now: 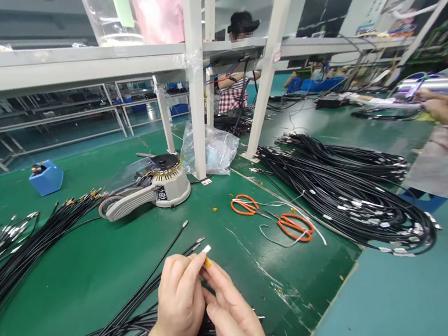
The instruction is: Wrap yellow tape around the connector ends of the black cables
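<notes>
My left hand (pixel 181 299) and my right hand (pixel 236 313) meet over the front of the green table, fingers pinched together. Between their fingertips is the end of a cable, with a pale, silvery tip (pixel 207 249) poking out and a bit of amber tape (pixel 208 262) just below it. My fingers hide the rest of that cable. Under and left of my hands lies a bundle of black cables (pixel 117 330), several with metal connectors at their ends.
Two orange-handled scissors (pixel 246 205) (pixel 296 227) lie to the right among white strips. A tape dispenser (pixel 168 184) stands behind my hands, near a blue tape holder (pixel 47 178). Coiled black cables (pixel 335 191) lie right of the shelf posts (pixel 195 83). Co-workers sit beyond.
</notes>
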Demonstrator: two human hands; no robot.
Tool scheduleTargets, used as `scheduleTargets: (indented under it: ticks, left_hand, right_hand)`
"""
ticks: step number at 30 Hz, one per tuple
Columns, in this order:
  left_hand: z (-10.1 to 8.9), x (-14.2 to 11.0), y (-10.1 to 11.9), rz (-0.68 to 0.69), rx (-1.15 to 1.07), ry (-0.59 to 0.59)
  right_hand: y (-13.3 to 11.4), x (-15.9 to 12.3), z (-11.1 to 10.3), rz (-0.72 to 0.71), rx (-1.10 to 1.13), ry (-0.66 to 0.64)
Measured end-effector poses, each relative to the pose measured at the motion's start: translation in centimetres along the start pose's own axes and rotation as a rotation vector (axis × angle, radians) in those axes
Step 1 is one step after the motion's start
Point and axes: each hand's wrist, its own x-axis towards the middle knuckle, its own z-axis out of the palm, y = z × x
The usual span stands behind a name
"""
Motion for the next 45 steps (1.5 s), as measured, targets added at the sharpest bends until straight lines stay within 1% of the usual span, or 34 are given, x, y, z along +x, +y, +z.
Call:
scheduleTargets:
  ticks: [3,6,8,10,12,15,17,20,23,28,32,36,41,45]
  left_hand:
    - [0.1,-0.1,-0.2,0.006,0.046,-0.008]
    - [0.2,-0.1,-0.5,-0.044,0.105,-0.022]
    - [0.3,-0.1,-0.7,-0.109,0.127,-0.023]
    - [0.3,-0.1,-0.8,-0.147,0.138,-0.025]
    - [0.3,-0.2,-0.7,-0.134,0.15,-0.034]
    - [0.3,-0.4,-0.6,-0.077,0.158,-0.024]
    - [0.2,-0.5,-0.6,-0.036,0.153,-0.008]
    - [0.2,-0.5,-0.7,0.013,0.145,-0.005]
    - [0.1,-0.3,-0.7,0.006,0.14,-0.009]
    - [0.0,0.2,-0.2,-0.097,0.151,-0.037]
    - [-0.4,0.7,0.3,-0.224,0.1,-0.105]
    - [-1.1,1.5,0.8,-0.335,0.02,-0.174]
    - [-1.8,2.2,1.3,-0.436,-0.051,-0.261]
    - [-2.0,2.4,1.4,-0.486,-0.05,-0.338]
  right_hand:
    - [0.3,0.0,-0.5,0.03,-0.012,-0.004]
    - [0.0,0.0,-1.2,0.132,-0.037,-0.02]
    - [-0.9,0.2,-1.4,0.172,-0.089,0.024]
    - [-2.2,0.7,-1.1,0.162,-0.186,0.083]
    - [-3.6,1.6,-0.4,0.141,-0.31,0.096]
    - [-5.0,3.2,0.6,0.145,-0.454,0.037]
    - [-5.3,4.1,1.1,0.19,-0.501,-0.007]
    - [-5.1,4.8,1.5,0.274,-0.511,-0.048]
    - [-4.8,4.6,1.4,0.309,-0.494,-0.053]
    - [-5.0,3.6,0.9,0.217,-0.552,0.003]
    - [-5.1,3.3,0.8,0.135,-0.632,0.028]
    - [-5.3,3.1,0.9,0.077,-0.666,0.041]
    - [-5.4,2.8,1.0,0.039,-0.668,0.056]
    - [-5.4,2.6,1.0,0.02,-0.682,0.064]
